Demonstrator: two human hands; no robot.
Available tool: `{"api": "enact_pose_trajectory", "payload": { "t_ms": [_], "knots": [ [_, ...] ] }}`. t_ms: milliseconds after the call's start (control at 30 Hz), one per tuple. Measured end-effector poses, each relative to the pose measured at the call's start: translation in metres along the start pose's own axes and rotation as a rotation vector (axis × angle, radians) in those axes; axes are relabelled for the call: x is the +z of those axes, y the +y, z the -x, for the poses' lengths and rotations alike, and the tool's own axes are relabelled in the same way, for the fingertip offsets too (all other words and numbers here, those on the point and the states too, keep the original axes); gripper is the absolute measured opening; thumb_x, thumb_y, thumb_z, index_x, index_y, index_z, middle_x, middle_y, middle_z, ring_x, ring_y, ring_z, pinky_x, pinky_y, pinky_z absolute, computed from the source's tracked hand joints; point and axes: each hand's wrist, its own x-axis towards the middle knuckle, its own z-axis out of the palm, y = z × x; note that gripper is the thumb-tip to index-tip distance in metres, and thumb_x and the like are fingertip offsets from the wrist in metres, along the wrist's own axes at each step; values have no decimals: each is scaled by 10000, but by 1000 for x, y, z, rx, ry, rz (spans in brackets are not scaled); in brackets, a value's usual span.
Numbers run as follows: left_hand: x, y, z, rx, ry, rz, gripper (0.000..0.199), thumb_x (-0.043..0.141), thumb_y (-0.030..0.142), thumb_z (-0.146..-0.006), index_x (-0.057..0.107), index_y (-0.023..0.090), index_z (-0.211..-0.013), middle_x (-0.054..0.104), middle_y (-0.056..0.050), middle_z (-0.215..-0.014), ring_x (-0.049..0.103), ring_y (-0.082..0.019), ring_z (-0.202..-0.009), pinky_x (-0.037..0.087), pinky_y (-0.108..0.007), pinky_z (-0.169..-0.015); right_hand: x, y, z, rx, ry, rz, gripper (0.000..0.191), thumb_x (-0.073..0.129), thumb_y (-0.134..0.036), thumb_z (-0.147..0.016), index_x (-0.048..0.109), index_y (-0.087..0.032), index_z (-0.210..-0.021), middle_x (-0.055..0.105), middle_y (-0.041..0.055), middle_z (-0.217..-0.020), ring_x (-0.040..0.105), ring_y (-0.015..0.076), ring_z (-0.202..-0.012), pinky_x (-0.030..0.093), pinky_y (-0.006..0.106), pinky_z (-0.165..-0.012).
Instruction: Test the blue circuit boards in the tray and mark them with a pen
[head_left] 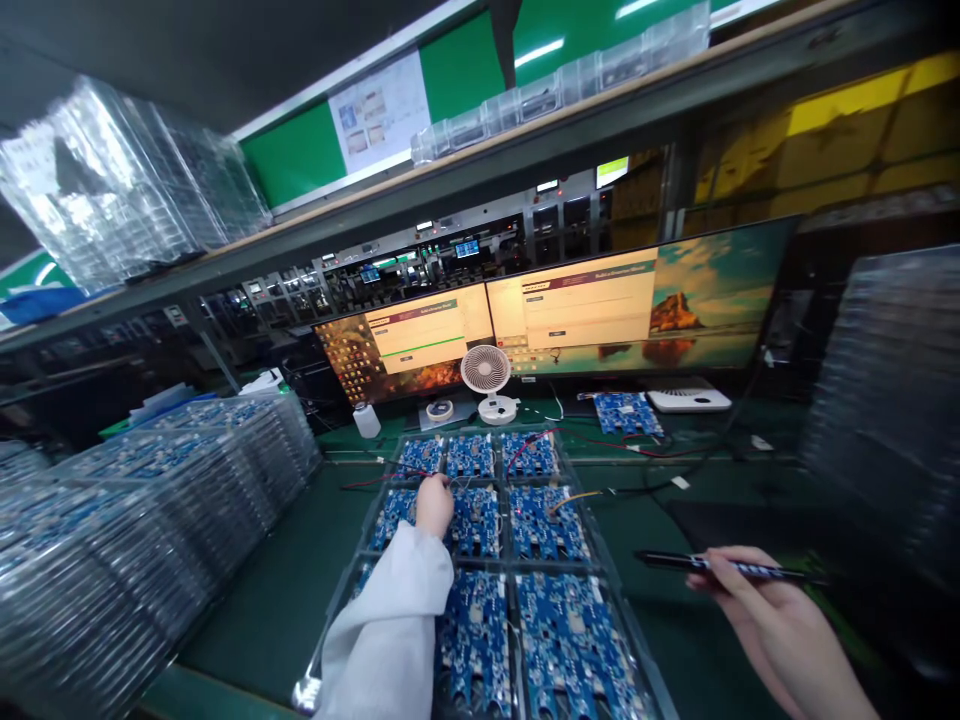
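Note:
A clear tray (609,585) of several blue circuit boards (546,522) lies on the green bench in front of me. My left hand (434,503), in a white sleeve, reaches onto a board in the tray's middle row, its fingers pinched where a thin red wire (379,482) plugs into that board. My right hand (757,600) hovers to the right of the tray and holds a dark pen (720,566) pointing left. Red and orange wires run from the far boards toward the back of the bench.
Stacks of clear trays with blue boards (172,480) stand at the left; dark tray stacks (892,400) stand at the right. Two monitors (555,320), a small white fan (487,378), a white bottle (366,420) and a loose board (626,412) sit at the back.

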Motion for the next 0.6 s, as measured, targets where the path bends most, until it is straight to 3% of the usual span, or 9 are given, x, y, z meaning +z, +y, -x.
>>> {"api": "enact_pose_trajectory", "payload": {
  "t_ms": [133,300,367,500,600],
  "knots": [
    [0,8,-6,-20,41,-55,279,462,74,-828,641,95,-1042,681,-142,-1054,614,-190,-1050,407,-229,-926,0,5,1,36,-48,17,513,775,-639,-546,614,-191,-739,583,25,-740,588,176,-648,562,280,-615],
    [-5,15,3,-52,89,-99,322,377,117,-872,591,50,-1104,597,-207,-1169,632,-205,-984,436,-261,-869,1,9,4,51,-108,74,530,767,-652,-555,627,-180,-751,594,34,-733,592,169,-654,537,233,-613],
    [-7,17,12,-42,58,-112,320,376,144,-879,627,45,-1051,615,-213,-1123,639,-207,-952,446,-268,-851,2,10,5,48,-125,92,523,757,-656,-569,627,-183,-752,595,32,-737,591,168,-657,532,229,-619],
    [-7,23,32,56,-58,-123,243,504,264,-847,702,124,-837,682,-128,-921,624,-209,-976,448,-258,-874,3,12,4,50,-146,114,505,748,-650,-583,626,-192,-756,593,26,-747,588,170,-662,532,235,-625],
    [-3,34,42,88,-86,-165,290,482,292,-870,684,89,-908,639,-181,-1071,620,-232,-992,449,-297,-894,3,14,4,65,-164,123,510,750,-648,-576,628,-189,-762,600,35,-774,595,182,-684,538,244,-636]
  ]
}}
